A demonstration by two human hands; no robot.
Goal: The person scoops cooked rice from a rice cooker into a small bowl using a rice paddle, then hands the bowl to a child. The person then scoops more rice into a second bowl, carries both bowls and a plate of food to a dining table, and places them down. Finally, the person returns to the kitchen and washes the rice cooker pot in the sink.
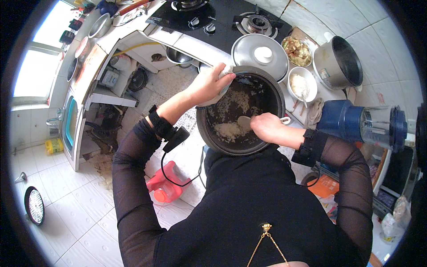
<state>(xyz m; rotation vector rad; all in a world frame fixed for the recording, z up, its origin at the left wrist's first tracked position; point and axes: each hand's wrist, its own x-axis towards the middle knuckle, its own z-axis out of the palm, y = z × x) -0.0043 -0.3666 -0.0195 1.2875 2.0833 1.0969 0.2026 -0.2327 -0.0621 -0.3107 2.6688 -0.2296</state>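
A large dark cooking pot [272, 88] is held tilted in front of my body, its opening facing up at me. My left hand [210, 83] grips its upper left rim through a pale cloth [218, 96]. Inside, my right hand [268, 129] holds a rice paddle [244, 122], whose pale blade touches a clump of cooked rice [230, 130] low in the pot. Scattered grains cling to the pot's bottom. Past the right side of the pot, a white bowl [312, 91] of rice with a spoon in it stands on the counter.
A metal lid [245, 55] with a white knob lies beside the black gas stove [222, 20]. Further right are a dish of cooked food [297, 51], a deep cooker [325, 66] and a blue blender [337, 116]. A red plastic jug [171, 183] stands on the floor.
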